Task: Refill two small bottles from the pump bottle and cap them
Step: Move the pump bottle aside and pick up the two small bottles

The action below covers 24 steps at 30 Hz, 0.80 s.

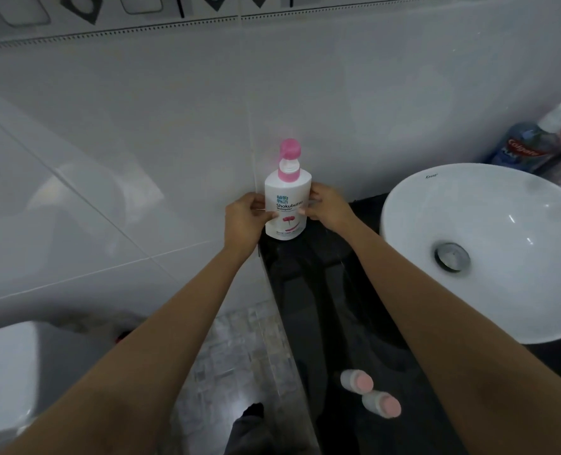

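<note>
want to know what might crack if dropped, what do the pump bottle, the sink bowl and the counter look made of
Pump bottle: looks like opaque white plastic, with a pink pump head and printed label.
Sink bowl: likely glazed ceramic; glossy white with bright highlights.
Counter: dark polished stone or a lookalike; it shows faint reflections.

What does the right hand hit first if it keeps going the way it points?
The right hand points away from the person, fingers wrapped on the pump bottle. Pushed on, it would press the bottle, then likely meet the tiled wall close behind; the gap between them is unclear.
</note>
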Each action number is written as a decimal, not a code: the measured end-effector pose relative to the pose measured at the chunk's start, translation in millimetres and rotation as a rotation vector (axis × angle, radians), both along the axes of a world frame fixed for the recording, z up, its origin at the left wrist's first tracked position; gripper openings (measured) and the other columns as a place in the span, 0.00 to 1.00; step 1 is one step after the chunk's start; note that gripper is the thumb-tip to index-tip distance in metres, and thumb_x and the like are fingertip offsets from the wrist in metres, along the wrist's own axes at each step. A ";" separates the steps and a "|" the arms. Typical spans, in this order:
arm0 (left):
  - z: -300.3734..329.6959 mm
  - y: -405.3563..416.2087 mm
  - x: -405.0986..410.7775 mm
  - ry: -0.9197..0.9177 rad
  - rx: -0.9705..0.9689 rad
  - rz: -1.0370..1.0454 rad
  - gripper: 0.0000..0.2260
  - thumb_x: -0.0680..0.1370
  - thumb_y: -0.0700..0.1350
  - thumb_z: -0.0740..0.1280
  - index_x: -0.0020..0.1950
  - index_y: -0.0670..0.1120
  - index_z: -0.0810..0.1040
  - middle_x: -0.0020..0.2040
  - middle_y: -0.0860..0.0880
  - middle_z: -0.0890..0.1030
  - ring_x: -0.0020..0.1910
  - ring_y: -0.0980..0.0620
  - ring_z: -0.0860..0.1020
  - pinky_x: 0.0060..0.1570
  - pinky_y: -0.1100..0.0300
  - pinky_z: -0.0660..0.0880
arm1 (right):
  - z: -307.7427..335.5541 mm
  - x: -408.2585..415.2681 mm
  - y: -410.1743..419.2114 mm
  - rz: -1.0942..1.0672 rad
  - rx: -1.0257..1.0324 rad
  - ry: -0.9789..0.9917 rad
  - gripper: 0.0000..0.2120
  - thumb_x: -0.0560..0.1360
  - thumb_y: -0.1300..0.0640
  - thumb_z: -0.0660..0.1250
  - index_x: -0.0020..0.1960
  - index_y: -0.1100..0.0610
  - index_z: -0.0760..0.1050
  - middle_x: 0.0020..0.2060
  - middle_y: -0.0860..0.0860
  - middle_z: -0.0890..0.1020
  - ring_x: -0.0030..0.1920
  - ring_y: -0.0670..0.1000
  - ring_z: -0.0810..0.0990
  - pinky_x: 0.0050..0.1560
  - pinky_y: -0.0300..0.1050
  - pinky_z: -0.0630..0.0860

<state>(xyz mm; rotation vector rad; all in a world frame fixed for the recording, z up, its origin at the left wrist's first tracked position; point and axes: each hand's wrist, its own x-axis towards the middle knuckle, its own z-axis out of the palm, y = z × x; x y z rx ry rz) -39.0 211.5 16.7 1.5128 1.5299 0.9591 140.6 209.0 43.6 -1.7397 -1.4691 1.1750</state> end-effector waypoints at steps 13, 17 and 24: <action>-7.1 -59.7 9.9 -0.111 -0.039 -0.132 0.08 0.72 0.35 0.71 0.51 0.40 0.79 0.44 0.44 0.80 0.40 0.54 0.77 0.45 0.70 0.76 | 38.8 31.3 -84.2 -0.191 -0.037 0.104 0.25 0.72 0.65 0.70 0.67 0.57 0.70 0.60 0.56 0.79 0.56 0.53 0.79 0.52 0.46 0.78; 8.7 -91.2 34.6 -0.096 -0.186 -0.644 0.15 0.71 0.34 0.72 0.56 0.45 0.78 0.50 0.46 0.82 0.51 0.51 0.80 0.55 0.60 0.76 | 59.1 49.1 -152.2 -0.265 -0.009 0.112 0.19 0.72 0.64 0.69 0.62 0.57 0.74 0.56 0.54 0.81 0.54 0.53 0.81 0.52 0.48 0.80; -11.1 -156.4 56.6 0.150 -0.275 -1.122 0.28 0.64 0.39 0.79 0.60 0.52 0.76 0.56 0.54 0.79 0.56 0.60 0.76 0.55 0.73 0.72 | 26.5 62.7 -283.1 -0.376 -0.052 -0.083 0.21 0.70 0.75 0.59 0.59 0.60 0.76 0.51 0.58 0.82 0.45 0.55 0.82 0.42 0.31 0.76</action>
